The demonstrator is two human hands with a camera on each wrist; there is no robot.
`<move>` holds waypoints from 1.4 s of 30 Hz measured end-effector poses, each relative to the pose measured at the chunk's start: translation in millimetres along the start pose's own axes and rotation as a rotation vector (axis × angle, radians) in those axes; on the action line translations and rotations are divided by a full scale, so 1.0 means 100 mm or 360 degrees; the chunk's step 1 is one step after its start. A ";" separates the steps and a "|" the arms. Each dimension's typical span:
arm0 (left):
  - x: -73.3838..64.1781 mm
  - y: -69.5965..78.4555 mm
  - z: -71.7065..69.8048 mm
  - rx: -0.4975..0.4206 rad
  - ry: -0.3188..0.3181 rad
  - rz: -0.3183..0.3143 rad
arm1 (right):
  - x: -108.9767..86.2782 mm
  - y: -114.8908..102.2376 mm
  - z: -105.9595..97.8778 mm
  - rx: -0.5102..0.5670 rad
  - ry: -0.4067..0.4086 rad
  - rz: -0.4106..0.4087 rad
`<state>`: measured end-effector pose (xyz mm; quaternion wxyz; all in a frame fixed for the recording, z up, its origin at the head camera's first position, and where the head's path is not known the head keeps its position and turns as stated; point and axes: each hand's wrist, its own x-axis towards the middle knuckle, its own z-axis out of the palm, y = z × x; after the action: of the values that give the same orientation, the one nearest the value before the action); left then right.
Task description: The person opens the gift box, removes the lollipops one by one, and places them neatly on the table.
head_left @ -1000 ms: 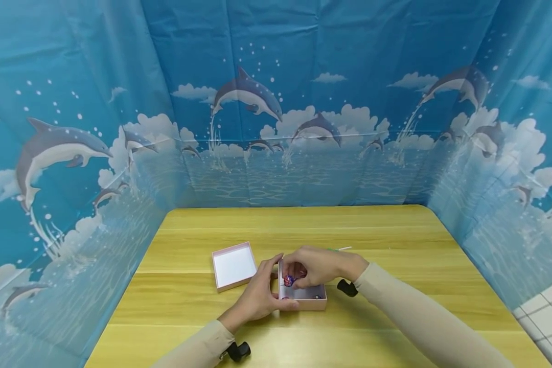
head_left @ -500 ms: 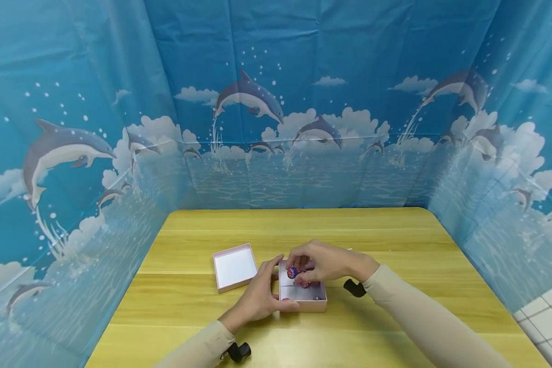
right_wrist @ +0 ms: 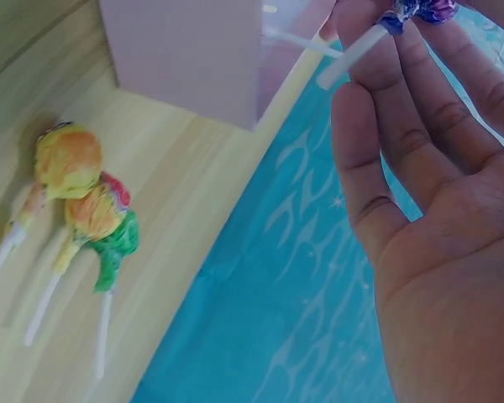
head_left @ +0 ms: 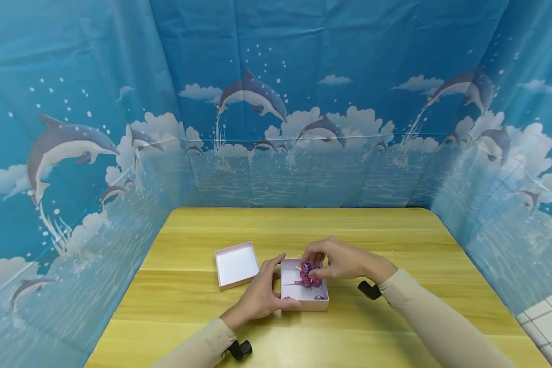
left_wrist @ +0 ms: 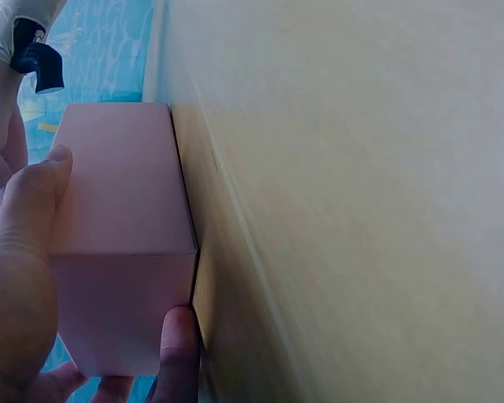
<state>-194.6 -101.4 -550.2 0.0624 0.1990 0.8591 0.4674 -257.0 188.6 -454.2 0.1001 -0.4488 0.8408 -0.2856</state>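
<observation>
My left hand (head_left: 259, 296) grips the left side of a pink box (head_left: 310, 305) that stands uncovered on the table, its thumb along the front wall. In the left wrist view, that thumb and the fingertips press the box's pink walls (left_wrist: 122, 185). Over the box's right part, my right hand (head_left: 340, 258) pinches a lollipop (head_left: 306, 267) in a purple-blue wrapper; its white stick (right_wrist: 353, 57) shows in the right wrist view. Inside the box, several pink-red wrapped lollipops (head_left: 305, 281) lie beneath that hand, partly hidden. Small shiny wrapped bits (head_left: 319, 297) show at the front corners.
Left of the box lies its pink-rimmed lid (head_left: 235, 267), white inside up. In the right wrist view, lollipops in yellow-orange (right_wrist: 69, 159) and green (right_wrist: 118, 250) wrappers lie on the wooden table (head_left: 372, 327) beside the box. A dolphin-print curtain (head_left: 276, 168) surrounds the table.
My right hand has moved right across the box with the lollipop, uncovering pink-red lollipops inside. My left hand keeps its grip on the box.
</observation>
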 end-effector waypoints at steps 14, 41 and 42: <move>0.01 0.02 -0.01 0.0067 0.0008 -0.0008 | -0.23 0.17 -0.02 0.0001 0.0105 0.0066; 0.02 0.01 -0.01 0.0109 -0.0007 -0.0025 | -0.64 0.43 0.03 -0.0045 0.0204 0.0251; 0.02 0.01 -0.01 0.0110 -0.0007 -0.0025 | -0.65 0.44 0.04 -0.0045 0.0209 0.0253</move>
<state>-196.7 -100.6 -548.2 0.0611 0.1955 0.8761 0.4364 -248.4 258.7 -488.3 0.0607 -0.3622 0.8825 -0.2937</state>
